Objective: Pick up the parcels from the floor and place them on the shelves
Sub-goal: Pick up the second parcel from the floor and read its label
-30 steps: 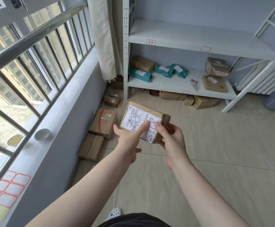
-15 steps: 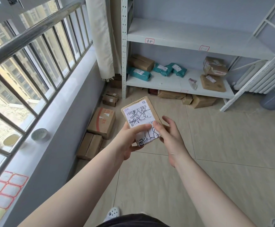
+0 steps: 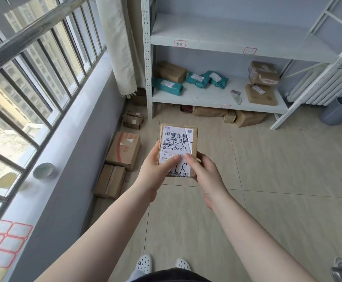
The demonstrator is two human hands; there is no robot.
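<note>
A small brown parcel [image 3: 188, 133] with a white shipping label and black handwriting faces me, held upright at chest height above the tiled floor. My left hand [image 3: 156, 169] grips its left edge with the thumb on the label. My right hand [image 3: 204, 176] grips the lower right corner, thumb on the label too. Ahead stands the white metal shelf unit [image 3: 211, 98]; its lower shelf carries brown boxes and teal bags, and the shelf above [image 3: 227, 41] is bare. More cardboard parcels [image 3: 123, 151] lie on the floor by the left wall.
Boxes [image 3: 245, 118] sit under the bottom shelf. A window with metal bars [image 3: 33, 64] and a sill runs along the left. A grey bin [image 3: 341, 110] and a white radiator [image 3: 325, 86] are at the right. A curtain [image 3: 119, 47] hangs beside the shelf post.
The parcel has been turned from tilted to upright with its label facing me. The view has moved nearer the shelves, and both hands have shifted their grip on it.
</note>
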